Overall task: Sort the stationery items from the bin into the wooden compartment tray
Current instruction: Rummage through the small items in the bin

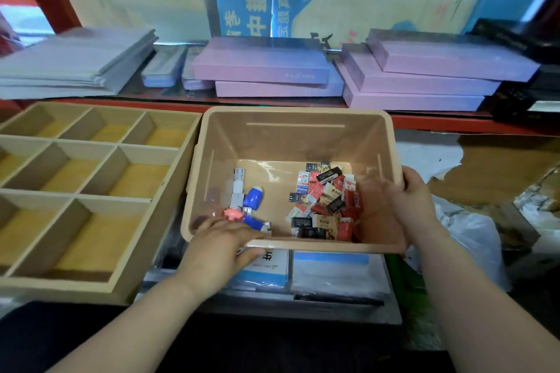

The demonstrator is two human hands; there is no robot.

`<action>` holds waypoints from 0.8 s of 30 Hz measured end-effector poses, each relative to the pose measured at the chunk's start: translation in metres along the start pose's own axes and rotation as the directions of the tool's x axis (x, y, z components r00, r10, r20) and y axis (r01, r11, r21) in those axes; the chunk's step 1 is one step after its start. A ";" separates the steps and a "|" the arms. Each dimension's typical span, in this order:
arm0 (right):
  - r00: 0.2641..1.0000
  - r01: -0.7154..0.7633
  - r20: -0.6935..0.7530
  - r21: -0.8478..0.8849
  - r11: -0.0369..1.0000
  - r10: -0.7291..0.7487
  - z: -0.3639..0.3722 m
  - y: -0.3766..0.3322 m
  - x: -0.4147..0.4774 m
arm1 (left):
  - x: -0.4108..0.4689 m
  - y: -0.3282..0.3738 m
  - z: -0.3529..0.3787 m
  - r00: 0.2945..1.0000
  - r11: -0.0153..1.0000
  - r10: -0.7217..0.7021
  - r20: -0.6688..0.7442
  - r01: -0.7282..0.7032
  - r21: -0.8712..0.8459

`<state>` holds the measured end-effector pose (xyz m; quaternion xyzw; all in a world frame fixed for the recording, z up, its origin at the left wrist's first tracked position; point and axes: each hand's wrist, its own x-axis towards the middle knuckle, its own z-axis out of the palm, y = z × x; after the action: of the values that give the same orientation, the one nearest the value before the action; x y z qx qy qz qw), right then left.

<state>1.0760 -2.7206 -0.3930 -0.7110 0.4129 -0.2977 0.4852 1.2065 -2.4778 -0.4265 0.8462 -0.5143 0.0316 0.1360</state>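
Wooden compartment tray sits left of the bin, its right wall just beside the bin's left wall, apparently touching. Grid of open compartments, light wood.

Beige plastic bin is centre frame and rests on flat blue-and-white packets that stick out under its near edge.

Left hand is at the bin's near-left corner, fingers hooked over the near rim into the bin, thumb outside below the rim, gripping it.

On the bin floor, left part: a grey-white strip of pieces, blue-and-white capsule-shaped items and a pink round piece, right next to the left hand's fingers. Right part: a loose pile of small erasers in red, black and white wrappers.

Right hand clasps the bin's right rim, thumb on the outside, fingers inside the wall; fingers blurred.

On the shelf behind the bin: grey stacked sheets to the left, pink flat boxes directly behind and to the right.
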 end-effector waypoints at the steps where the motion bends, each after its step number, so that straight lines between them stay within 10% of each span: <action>1: 1.000 -0.010 -0.002 -0.007 1.000 0.010 0.000 -0.001 0.000 | 0.000 -0.003 0.000 1.000 0.999 -0.001 -0.005 0.001 0.042; 7: 0.943 0.176 -0.144 -0.551 0.816 -0.301 0.008 -0.019 -0.008 | -0.007 -0.012 0.001 0.984 0.998 -0.064 -0.166 0.059 -0.035; 10: 0.901 0.385 0.067 -0.581 0.717 -0.429 0.033 -0.032 -0.015 | -0.009 -0.012 0.006 0.973 0.991 -0.105 -0.205 0.086 -0.100; 15: 0.685 0.475 0.725 -0.515 0.714 0.067 0.102 -0.028 -0.005 | -0.014 -0.019 0.013 0.955 0.968 -0.250 -0.159 0.240 -0.075; 24: 0.421 0.599 0.830 -0.557 0.574 0.366 0.188 0.007 0.010 | -0.012 -0.026 0.022 0.960 0.972 -0.230 -0.159 0.219 -0.083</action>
<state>1.2337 -2.6473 -0.4652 -0.9175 0.1121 0.3139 0.2170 1.2224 -2.4621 -0.4550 0.8886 -0.4023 0.0706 0.2088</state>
